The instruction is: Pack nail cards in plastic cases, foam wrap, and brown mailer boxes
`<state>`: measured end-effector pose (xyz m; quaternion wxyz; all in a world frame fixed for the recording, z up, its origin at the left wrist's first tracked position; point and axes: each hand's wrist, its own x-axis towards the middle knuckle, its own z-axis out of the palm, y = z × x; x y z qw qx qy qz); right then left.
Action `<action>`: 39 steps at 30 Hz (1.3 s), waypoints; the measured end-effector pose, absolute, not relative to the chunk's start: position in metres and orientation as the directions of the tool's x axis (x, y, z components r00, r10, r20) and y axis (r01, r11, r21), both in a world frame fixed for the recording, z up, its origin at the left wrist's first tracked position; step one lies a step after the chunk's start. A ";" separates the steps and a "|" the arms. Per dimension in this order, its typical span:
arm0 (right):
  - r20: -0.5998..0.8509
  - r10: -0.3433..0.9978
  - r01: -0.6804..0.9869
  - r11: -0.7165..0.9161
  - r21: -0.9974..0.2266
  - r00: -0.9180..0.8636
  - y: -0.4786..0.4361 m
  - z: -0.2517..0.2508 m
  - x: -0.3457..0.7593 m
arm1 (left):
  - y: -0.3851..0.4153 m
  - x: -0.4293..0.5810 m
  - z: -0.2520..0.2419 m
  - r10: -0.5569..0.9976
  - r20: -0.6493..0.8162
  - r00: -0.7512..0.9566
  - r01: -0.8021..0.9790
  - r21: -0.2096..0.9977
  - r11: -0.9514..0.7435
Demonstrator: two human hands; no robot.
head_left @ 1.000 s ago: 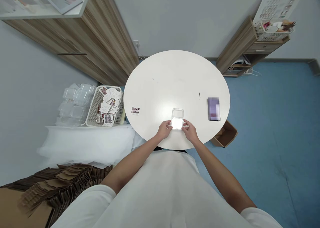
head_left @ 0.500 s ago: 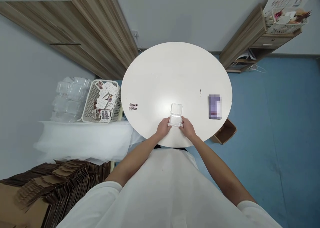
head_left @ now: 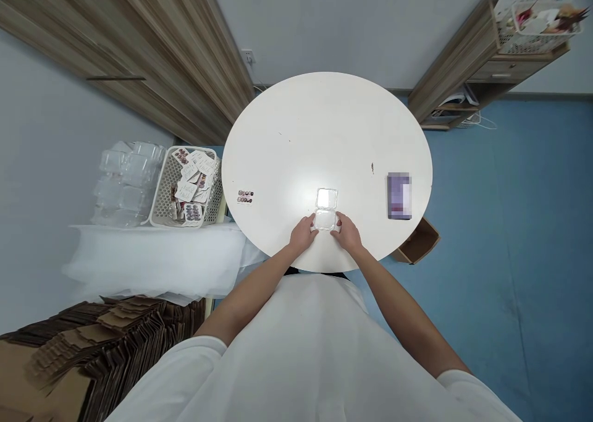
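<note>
A clear plastic clamshell box (head_left: 326, 209) lies unfolded on the white oval table (head_left: 296, 125), its lid laid back away from me. My left hand (head_left: 303, 233) grips the left side of its nearer half. On the opposite side, my right hand (head_left: 347, 232) holds the right edge with thumb and fingers. Nothing shows inside the box. Toward the table's left edge lies a small card of dark reddish pieces (head_left: 245, 197). A purple, blurred-out box or phone-like object (head_left: 399, 196) rests near the right edge.
Left of the table stands a white basket (head_left: 160, 207) of printed cards, beside stacked clear boxes (head_left: 132, 181). White foam sheeting (head_left: 157, 258) and folded cardboard (head_left: 134, 329) sit at lower left. An open cardboard box (head_left: 419, 243) stands below the table's right edge. Wood-grain cabinets (head_left: 176, 51) flank the back.
The camera view has shifted slightly. Both hands keep their hold on the unfolded box, which stays in nearly the same place.
</note>
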<state>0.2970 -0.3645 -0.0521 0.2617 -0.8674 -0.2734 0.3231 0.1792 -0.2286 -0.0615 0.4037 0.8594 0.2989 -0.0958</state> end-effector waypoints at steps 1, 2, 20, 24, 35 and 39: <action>-0.418 0.643 0.302 -0.713 -0.632 0.642 -0.365 -0.052 0.297 | -0.229 0.179 -0.062 0.435 -0.406 0.804 0.590 0.638 -0.495; -0.422 0.641 0.298 -0.714 -0.634 0.641 -0.365 -0.053 0.297 | -0.229 0.178 -0.061 0.434 -0.404 0.805 0.588 0.641 -0.494; -0.210 0.707 0.411 -0.597 -0.689 0.675 -0.364 -0.025 0.259 | -0.194 0.102 -0.038 0.487 -0.344 0.803 0.542 0.761 -0.356; -0.297 0.787 0.411 -0.555 -0.723 0.540 -0.319 -0.026 0.239 | -0.141 0.065 -0.033 0.597 -0.295 0.746 0.587 0.715 -0.380; -0.305 0.822 0.529 -0.550 -0.647 0.481 -0.169 -0.043 0.204 | -0.009 0.070 -0.035 0.621 -0.325 0.713 0.681 0.532 -0.503; -0.288 0.803 0.564 -0.579 -0.589 0.522 -0.139 -0.050 0.195 | 0.008 0.077 -0.036 0.560 -0.359 0.746 0.662 0.489 -0.568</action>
